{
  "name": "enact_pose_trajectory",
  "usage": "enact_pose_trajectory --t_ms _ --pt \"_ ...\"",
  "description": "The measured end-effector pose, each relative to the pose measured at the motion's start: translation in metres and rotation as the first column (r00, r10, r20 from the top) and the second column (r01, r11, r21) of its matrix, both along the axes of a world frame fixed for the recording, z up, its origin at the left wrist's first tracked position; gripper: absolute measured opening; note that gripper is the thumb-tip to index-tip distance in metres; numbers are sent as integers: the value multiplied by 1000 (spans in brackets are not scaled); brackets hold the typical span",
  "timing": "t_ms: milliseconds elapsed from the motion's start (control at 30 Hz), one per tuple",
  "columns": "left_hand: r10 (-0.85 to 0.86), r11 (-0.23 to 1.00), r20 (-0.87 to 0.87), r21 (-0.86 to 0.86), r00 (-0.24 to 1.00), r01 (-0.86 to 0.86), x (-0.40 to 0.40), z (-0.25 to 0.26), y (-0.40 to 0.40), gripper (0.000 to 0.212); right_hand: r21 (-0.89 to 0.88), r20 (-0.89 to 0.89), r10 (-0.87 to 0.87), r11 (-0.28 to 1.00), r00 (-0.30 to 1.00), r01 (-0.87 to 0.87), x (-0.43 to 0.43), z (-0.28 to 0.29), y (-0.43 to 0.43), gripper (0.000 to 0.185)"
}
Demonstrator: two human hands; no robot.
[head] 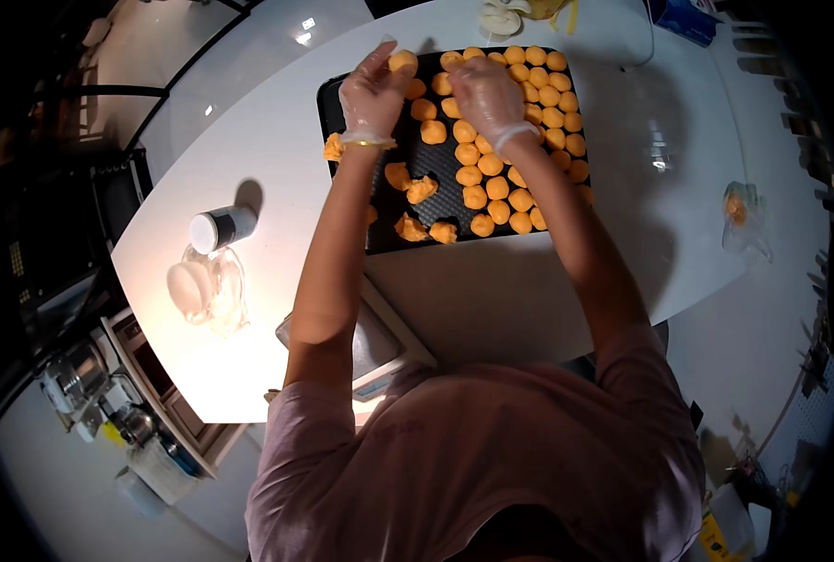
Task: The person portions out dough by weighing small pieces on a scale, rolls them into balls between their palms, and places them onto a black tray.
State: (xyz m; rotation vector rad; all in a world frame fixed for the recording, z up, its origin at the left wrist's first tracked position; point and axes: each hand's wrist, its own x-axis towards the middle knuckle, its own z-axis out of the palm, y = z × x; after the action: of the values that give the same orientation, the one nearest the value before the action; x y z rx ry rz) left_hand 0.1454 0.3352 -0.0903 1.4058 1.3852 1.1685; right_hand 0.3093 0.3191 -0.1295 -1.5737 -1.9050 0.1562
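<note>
Both my hands wear clear plastic gloves above a black baking tray (448, 158). My left hand (374, 95), over the tray's far left part, holds an orange dough ball (403, 62) between thumb and fingers. Over the far middle, my right hand (487, 95) has its fingers curled down beside the dough balls; whether it grips one cannot be told. Rows of smooth orange balls (496, 187) cover the tray's right side. Rougher orange lumps (422, 189) lie on the left part, and one lump (333, 147) sits at the left rim.
A white-lidded container (223, 228) and a clear jar (209, 288) stand left on the white table. A kitchen scale (374, 341) is partly under my left forearm. A plastic bag (743, 221) lies right, a blue box (684, 21) far right.
</note>
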Motion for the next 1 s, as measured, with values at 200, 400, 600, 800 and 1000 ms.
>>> enact_pose_trajectory --t_ms 200,400,600,800,1000 --pt "-144 857 -622 310 770 411 30 36 -45 33 -187 -676 -505 822 -537 -538 -46 40 -50 35" --pt "-427 678 -727 135 538 722 21 51 -84 48 295 -551 -452 681 -702 -670 -69 30 -79 61" --pt "-352 641 -772 214 529 738 -10 64 -35 52 10 -740 -410 786 -533 -618 -46 62 -79 60" --pt "-410 549 -759 237 505 802 -6 61 -60 50 117 -718 -327 814 -615 -569 -30 56 -61 54" --pt "-19 683 -486 632 874 366 12 24 6 37 -109 -802 -413 812 -433 -573 -56 58 -30 53"
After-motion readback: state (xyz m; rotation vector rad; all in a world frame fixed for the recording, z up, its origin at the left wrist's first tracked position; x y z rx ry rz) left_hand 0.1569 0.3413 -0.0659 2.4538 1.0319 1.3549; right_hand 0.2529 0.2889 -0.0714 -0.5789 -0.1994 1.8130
